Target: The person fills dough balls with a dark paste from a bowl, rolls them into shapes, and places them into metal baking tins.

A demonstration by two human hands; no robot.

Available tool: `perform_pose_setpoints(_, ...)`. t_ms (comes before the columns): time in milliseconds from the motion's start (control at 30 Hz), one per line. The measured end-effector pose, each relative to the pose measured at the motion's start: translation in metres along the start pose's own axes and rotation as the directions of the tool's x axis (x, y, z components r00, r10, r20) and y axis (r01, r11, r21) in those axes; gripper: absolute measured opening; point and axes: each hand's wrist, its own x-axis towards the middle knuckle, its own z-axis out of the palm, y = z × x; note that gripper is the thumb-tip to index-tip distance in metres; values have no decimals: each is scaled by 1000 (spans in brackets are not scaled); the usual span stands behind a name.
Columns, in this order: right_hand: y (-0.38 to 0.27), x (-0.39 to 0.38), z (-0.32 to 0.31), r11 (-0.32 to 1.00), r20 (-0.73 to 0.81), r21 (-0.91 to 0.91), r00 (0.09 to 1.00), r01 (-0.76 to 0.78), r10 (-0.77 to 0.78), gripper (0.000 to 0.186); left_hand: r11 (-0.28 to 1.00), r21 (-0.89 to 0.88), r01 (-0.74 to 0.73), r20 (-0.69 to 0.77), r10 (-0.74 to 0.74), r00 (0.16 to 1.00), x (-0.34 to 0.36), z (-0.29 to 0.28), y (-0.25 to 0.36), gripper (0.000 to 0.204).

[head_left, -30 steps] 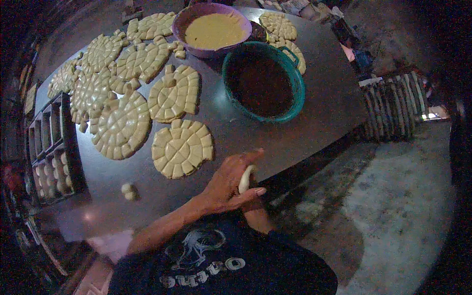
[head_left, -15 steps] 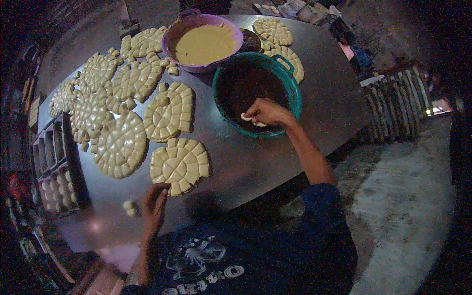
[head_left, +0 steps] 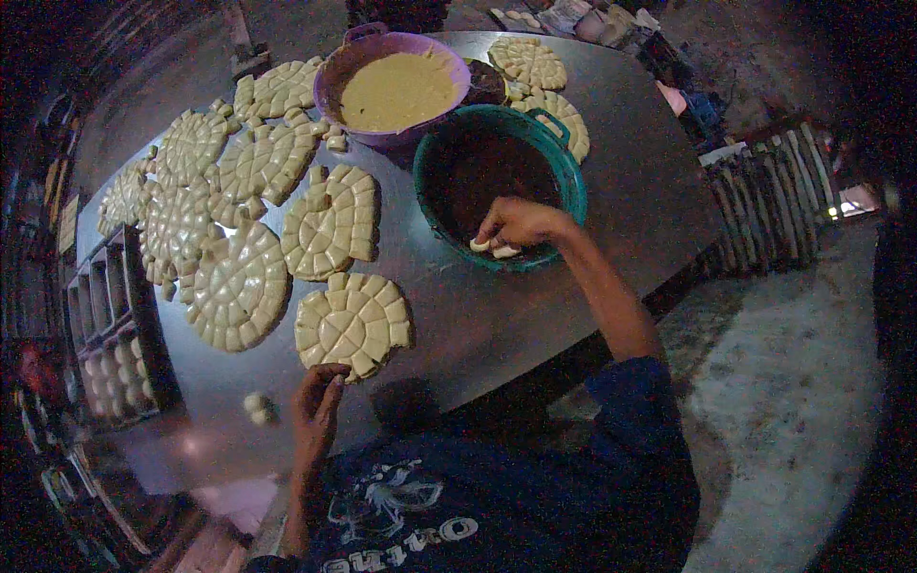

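My right hand [head_left: 517, 223] is inside a teal basin [head_left: 575, 196] of dark brown contents, its fingers closed on a pale dough piece [head_left: 480, 245] near the front wall. My left hand [head_left: 317, 395] pinches the front edge of a scored round slab of pale dough [head_left: 346, 319] with a notch at its right side. More scored dough rounds [head_left: 234, 282] cover the left and back of the steel table [head_left: 635, 177]. A small pair of dough balls [head_left: 258, 407] lies left of my left hand.
A purple basin [head_left: 325, 91] of yellow batter and a dark container [head_left: 485, 81] stand at the back. A wooden rack [head_left: 110, 286] with dough balls in its front section sits at the left edge. Split wood [head_left: 759, 201] is stacked beyond the table's right edge.
My hands were together near the front edge around a dough strip. They have separated: the right went up into the teal basin with dough, the left moved left to grip the round's edge.
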Motion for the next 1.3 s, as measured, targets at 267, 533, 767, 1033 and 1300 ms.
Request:
perform_pose_setpoints(267,-14,-35,-13,928,-36,370,999,48,-38,31,993,-119,-7,31,11,999,-6,-1,4,18)
perform_pose_setpoints(533,-149,-57,92,348,-341,829,889,438,-305,68,716,-599,358,453,-66,889,7,19,16,36)
perform_pose_setpoints(767,-229,-28,183,105,-446,874,870,474,-209,74,599,-751,277,328,-25,944,-27,-20,28,33)
perform_pose_setpoints(1033,-287,0,246,-111,-561,828,819,550,-124,60,580,-797,170,198,-14,980,-41,-95,3,21)
perform_pose_setpoints(1300,-335,10,280,689,-767,80,486,720,-419,30,570,-822,-16,-48,-41,998,-41,-152,15,14)
